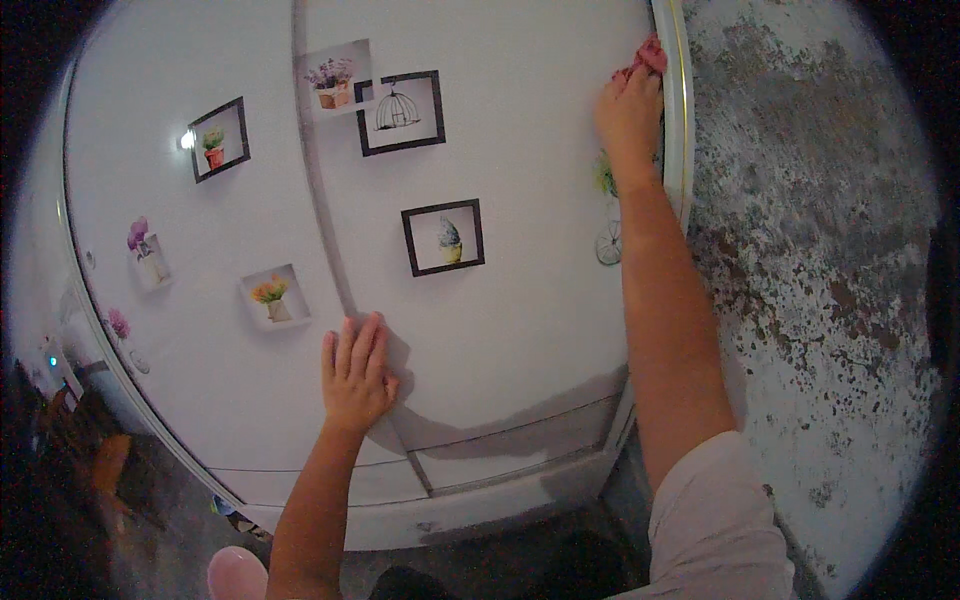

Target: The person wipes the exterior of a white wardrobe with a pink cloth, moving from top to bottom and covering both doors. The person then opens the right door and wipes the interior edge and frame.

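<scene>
Before me stands a white wardrobe [525, 322] with sliding door panels, printed with pictures of potted flowers, black frames and a birdcage. My right hand [631, 112] is raised to the upper right and grips a red-pink cloth [651, 55]. It presses the cloth to the door beside the white right-hand frame [677, 127]. Lower down, my left hand [360, 375] rests flat on the door near the vertical seam [319, 195], with nothing in it and its fingers slightly apart. Part of the cloth is hidden under my right hand.
A wall [817, 300] with dark stains and peeling paint adjoins the wardrobe on the right. At the lower left, a pink plastic basin or bowl [238, 574] stands by the wardrobe's base. A bright light reflection [187, 139] shows on the left door. The dark floor [465, 566] lies below.
</scene>
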Demonstrator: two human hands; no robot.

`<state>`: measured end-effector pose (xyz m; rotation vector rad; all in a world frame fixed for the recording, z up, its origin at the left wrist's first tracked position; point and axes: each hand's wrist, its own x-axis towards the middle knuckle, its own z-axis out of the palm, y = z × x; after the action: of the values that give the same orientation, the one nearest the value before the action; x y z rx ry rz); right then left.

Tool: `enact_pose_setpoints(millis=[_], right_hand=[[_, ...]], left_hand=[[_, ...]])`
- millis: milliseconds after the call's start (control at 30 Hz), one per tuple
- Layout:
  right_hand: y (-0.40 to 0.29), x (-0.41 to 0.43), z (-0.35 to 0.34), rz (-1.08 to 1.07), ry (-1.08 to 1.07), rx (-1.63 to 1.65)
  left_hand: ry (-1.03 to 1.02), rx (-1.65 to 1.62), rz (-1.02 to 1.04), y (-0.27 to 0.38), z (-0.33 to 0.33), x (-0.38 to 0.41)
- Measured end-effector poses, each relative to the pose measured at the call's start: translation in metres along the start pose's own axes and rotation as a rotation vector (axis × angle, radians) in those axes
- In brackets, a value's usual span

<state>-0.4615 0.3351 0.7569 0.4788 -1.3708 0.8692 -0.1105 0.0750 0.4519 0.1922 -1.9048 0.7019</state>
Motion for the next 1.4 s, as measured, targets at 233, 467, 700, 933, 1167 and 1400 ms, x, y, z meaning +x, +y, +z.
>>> enact_pose_setpoints(millis=[233,467,700,933,1167,1400], right_hand=[[0.030,-0.116,-0.032,0.057,0.064,0.091],[0.029,-0.214,-0.039,0.239,0.125,0.240],[-0.066,-0.103,-0.010,0.068,0.182,0.214],[-0.267,-0.080,0.012,-0.295,0.158,0.425],[-0.277,-0.146,-0.028,-0.395,-0.117,0.683],[-0.192,-0.163,-0.025,-0.602,-0.145,0.510]], left_hand=[[0.054,-0.030,0.013,0.004,0.001,0.007],[0.046,-0.006,0.016,0.000,0.003,0.006],[0.024,-0.036,0.015,0.003,0.003,0.006],[-0.009,-0.086,0.021,0.005,-0.003,0.007],[-0.074,-0.077,-0.022,-0.002,0.000,-0.006],[0.008,-0.026,-0.022,0.004,0.000,0.005]])
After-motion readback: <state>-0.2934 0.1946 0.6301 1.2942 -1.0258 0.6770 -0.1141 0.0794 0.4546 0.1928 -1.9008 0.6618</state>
